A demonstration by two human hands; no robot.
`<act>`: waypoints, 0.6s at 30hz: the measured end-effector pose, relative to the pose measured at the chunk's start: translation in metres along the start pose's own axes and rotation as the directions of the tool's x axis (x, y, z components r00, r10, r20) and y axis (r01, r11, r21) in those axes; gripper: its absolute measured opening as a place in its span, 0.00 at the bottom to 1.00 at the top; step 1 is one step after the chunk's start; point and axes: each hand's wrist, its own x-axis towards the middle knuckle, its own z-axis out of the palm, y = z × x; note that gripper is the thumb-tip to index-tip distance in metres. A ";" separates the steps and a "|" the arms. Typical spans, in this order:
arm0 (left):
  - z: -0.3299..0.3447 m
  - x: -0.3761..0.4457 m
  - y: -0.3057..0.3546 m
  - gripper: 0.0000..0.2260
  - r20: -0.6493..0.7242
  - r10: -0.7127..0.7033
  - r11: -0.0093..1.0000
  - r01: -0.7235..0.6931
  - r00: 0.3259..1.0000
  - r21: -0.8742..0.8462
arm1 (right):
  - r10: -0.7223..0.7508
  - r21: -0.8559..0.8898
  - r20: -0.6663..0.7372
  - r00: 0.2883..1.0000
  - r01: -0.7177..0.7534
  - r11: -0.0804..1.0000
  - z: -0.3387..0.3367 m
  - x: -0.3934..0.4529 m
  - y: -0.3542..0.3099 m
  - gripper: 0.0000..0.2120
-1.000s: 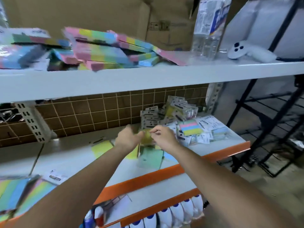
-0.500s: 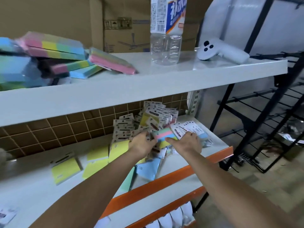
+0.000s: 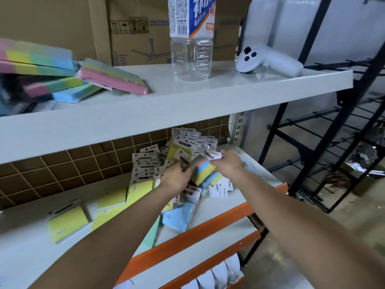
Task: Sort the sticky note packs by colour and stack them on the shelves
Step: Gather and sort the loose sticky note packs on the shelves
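A striped sticky note pack (pink, blue, yellow bands) is tilted between the fingers of both hands. Behind the fingers, a heap of carded packs leans on the tiled back of the middle shelf. Below the fingers lie blue packs; to their left, flat yellow packs. Above them, striped packs are piled on the upper shelf.
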 end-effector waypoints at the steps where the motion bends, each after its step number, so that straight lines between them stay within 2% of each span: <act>1: -0.001 0.000 0.002 0.17 0.002 0.002 1.000 -0.002 1.000 -0.030 | -0.033 0.048 0.012 0.999 0.033 0.998 -0.007 0.000 -0.004 0.21; 4: -0.006 0.003 0.004 0.12 0.050 0.002 0.964 0.011 0.999 -0.265 | -0.096 0.138 0.051 0.994 0.088 0.987 -0.023 -0.003 -0.015 0.07; 7: -0.010 0.006 0.002 0.10 0.164 0.009 0.837 0.082 0.986 -0.541 | -0.118 0.155 0.072 0.990 0.105 0.982 -0.026 0.001 -0.017 0.06; 10: -0.012 0.008 0.001 0.08 0.187 0.001 0.761 0.120 0.982 -0.638 | -0.154 0.280 0.062 0.986 0.131 0.951 -0.026 -0.005 -0.016 0.07; 12: -0.015 0.009 0.002 0.05 0.138 -0.030 0.730 0.116 0.990 -0.674 | -0.085 0.350 0.018 0.996 0.073 0.934 -0.027 -0.006 -0.011 0.05; 13: -0.016 0.009 0.001 0.05 0.109 -0.048 0.715 0.110 0.993 -0.690 | -0.019 0.327 -0.026 0.999 0.027 0.945 -0.027 -0.005 -0.007 0.03; 15: -0.019 0.007 0.001 0.05 0.056 -0.089 0.686 0.102 0.994 -0.721 | 0.124 0.116 -0.115 0.986 -0.111 0.987 -0.027 0.002 0.008 0.04; 18: -0.022 0.005 -0.003 0.10 0.026 -0.148 0.661 0.118 0.989 -0.741 | 0.258 -0.029 -0.055 0.965 -0.260 0.965 -0.016 0.005 0.025 0.16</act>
